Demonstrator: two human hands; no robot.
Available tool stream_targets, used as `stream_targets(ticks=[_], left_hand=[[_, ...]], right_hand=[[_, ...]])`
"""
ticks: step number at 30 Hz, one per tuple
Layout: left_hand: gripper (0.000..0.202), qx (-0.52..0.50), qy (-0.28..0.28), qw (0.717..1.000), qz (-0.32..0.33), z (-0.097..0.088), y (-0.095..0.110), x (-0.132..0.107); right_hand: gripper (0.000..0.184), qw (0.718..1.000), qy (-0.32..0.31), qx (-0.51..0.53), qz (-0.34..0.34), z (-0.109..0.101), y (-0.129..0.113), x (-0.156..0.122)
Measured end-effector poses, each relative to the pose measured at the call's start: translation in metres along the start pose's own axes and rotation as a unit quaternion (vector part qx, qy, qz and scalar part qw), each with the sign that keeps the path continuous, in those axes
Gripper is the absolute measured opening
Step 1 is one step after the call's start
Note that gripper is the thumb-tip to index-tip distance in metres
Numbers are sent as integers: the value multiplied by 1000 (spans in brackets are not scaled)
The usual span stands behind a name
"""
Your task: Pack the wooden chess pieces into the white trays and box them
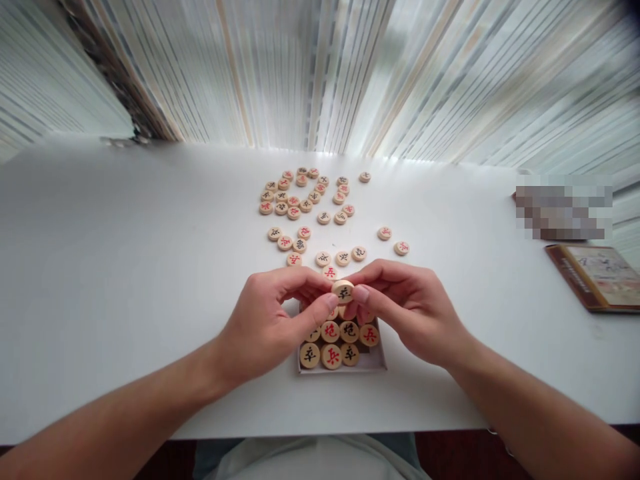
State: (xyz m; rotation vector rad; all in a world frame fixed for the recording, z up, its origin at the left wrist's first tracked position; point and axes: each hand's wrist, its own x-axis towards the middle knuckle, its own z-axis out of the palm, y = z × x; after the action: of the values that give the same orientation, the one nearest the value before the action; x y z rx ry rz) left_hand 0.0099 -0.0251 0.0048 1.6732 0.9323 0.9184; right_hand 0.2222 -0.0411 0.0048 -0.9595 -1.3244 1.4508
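Note:
Between the fingertips of both hands is a round wooden Chinese chess piece [343, 293] with a black character, held tilted above a shallow box. My left hand [280, 317] pinches its left side with thumb and fingers. From the other side, my right hand [407, 307] grips its right edge. Below them the open box [345, 369] contains rows of pieces with red or black characters, among them a red-marked piece [331, 356] in the front row. A gap shows at the box's front right corner. My hands cover part of the back rows.
Many loose chess pieces [293, 213] lie scattered on the white table [125, 267] beyond the box. Two red-marked pieces [401, 248] rest farther right. A brown-edged booklet or box lid [595, 277] and a blurred-out item [560, 210] sit at right. Striped curtains [320, 73] hang behind.

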Motion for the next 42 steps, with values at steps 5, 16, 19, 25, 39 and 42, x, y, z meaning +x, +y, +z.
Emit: stream_targets(ticks=[5,16,19,25,39,42], left_hand=[[9,60,13,997,43,0,3,-3],[11,47,30,996,76,2,5,-4],[11,62,41,993,88,2,6,-5],[11,86,32,991,102,3,7,-6],[31,-150,20,988,-18,8,10,-5],[36,-183,4,983,-30,7,11,-3]], right_hand=[[7,999,11,-41,-22,1,-4,-6],[16,981,18,-164,-100,3,0,-12],[15,983,27,-152,-103,4,0,-12],[13,991,39,-112,-57,4,2,-13],[18,986,-19,131,104,2,-3,-5],[17,978,-27,167,125,0,-2,-5]])
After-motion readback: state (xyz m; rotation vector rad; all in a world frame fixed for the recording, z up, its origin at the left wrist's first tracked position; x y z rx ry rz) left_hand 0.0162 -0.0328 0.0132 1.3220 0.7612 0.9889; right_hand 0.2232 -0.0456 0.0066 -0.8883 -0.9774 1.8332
